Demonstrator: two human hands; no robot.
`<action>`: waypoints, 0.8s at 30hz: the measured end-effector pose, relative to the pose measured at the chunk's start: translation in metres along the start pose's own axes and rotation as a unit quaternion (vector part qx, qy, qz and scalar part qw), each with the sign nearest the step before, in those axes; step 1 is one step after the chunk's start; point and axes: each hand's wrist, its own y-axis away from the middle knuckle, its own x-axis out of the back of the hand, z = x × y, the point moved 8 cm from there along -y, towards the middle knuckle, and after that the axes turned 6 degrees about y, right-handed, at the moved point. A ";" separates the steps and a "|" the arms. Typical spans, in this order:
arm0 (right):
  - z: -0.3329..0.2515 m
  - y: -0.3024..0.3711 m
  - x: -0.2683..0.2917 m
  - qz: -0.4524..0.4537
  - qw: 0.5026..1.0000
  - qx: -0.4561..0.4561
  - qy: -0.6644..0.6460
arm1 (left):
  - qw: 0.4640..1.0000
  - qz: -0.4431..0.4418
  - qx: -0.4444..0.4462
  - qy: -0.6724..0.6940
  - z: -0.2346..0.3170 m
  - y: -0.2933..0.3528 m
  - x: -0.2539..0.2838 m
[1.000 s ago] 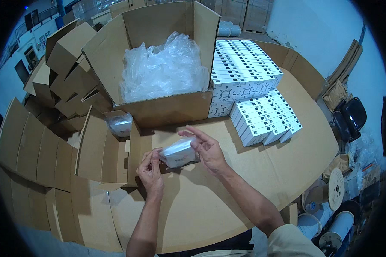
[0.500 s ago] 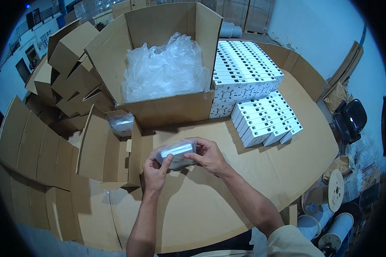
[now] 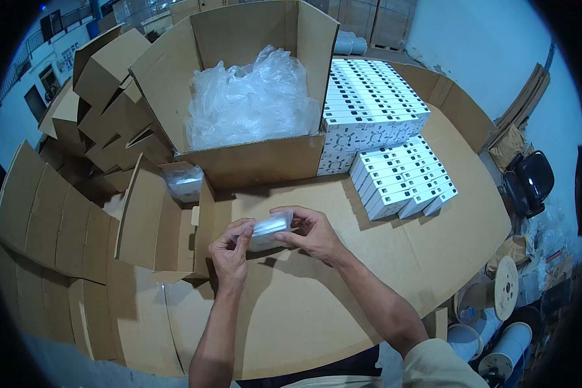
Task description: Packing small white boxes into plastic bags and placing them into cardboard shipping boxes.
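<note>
Between my two hands, above the cardboard-covered table, is a small white box in a clear plastic bag (image 3: 269, 231). My left hand (image 3: 231, 249) grips its left end, thumb in front and fingers bent behind. The other end is held by my right hand (image 3: 312, 234), thumb along the near side and fingers around the back. Just left of my left hand stands an open brown carton (image 3: 174, 242). Another bagged white item (image 3: 186, 185) sits at the far end inside that carton.
A large open carton (image 3: 252, 161) full of clear plastic bags (image 3: 252, 100) stands behind my hands. White boxes (image 3: 375, 103) are stacked in rows to its right, with a lower group (image 3: 404, 178) in front. Empty brown cartons (image 3: 110, 97) pile up at the left; cable reels (image 3: 506, 288) lie lower right.
The bagged box has tilted, and its visible face is turned differently. My left fingers have shifted up around its left end. The view has moved slightly.
</note>
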 end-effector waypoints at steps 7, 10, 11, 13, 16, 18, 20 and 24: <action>0.007 -0.002 0.001 0.025 1.000 -0.009 0.010 | 0.999 0.039 -0.006 -0.012 -0.002 0.000 0.006; 0.006 -0.002 0.001 0.028 0.999 0.024 0.005 | 0.999 0.040 0.000 -0.014 -0.001 0.000 0.005; 0.007 -0.002 0.002 0.029 0.999 0.024 0.006 | 0.999 0.034 0.007 -0.023 0.000 0.000 0.004; 0.010 -0.002 0.003 0.037 0.999 0.018 0.001 | 0.999 0.031 0.011 -0.007 0.009 -0.001 -0.007; 0.007 -0.002 0.001 0.035 0.999 0.039 -0.004 | 0.999 -0.009 0.032 -0.018 0.005 0.000 -0.009; 0.003 0.000 0.000 0.022 1.000 0.007 -0.003 | 0.997 -0.047 0.050 -0.045 -0.001 0.000 -0.010; 0.007 -0.001 -0.002 0.009 1.000 -0.025 -0.001 | 0.996 -0.057 0.058 -0.027 -0.003 0.000 -0.010; -0.007 -0.002 0.004 0.011 0.995 0.081 0.049 | 0.996 -0.065 0.055 -0.025 0.002 -0.004 -0.009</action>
